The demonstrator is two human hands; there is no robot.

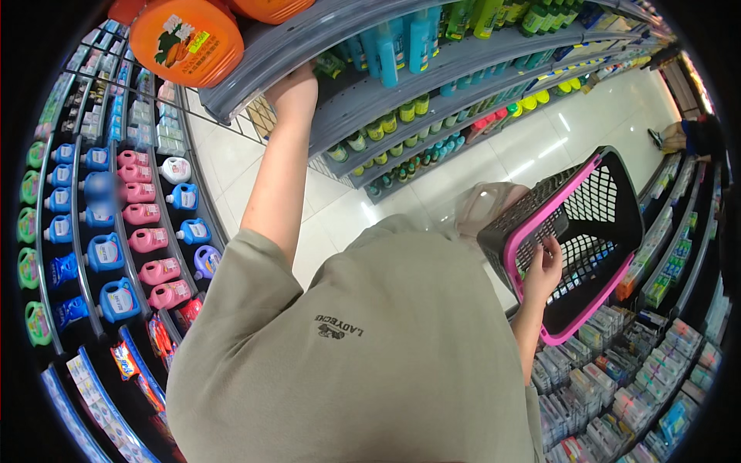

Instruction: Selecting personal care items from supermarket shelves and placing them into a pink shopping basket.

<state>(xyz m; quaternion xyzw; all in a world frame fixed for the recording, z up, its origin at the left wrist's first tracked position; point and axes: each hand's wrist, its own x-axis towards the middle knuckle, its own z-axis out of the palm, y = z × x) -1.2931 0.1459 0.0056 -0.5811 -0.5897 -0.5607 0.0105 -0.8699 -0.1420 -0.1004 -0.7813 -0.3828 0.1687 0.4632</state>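
My left hand (294,92) reaches under a grey shelf board (272,63) at the upper left. Its fingers are hidden behind the board's edge, so their grip does not show. Green packs (331,63) and blue bottles (386,55) stand just right of it. On the right, my right hand (544,269) has curled fingers at the near side of a black mesh shopping basket (619,202) with a pink rim (615,285). The basket is tilted, its opening turned toward me. Orange bottles (186,43) sit on top of the board, above my left hand.
Detergent jugs (142,214) fill shelves at the left. Yellow-green bottles (382,127) line lower shelves ahead. Boxed small goods (602,370) hang at the lower right. A blurred see-through object (486,202) is beside the basket. Farther along the tiled floor (556,142) is another person (683,136).
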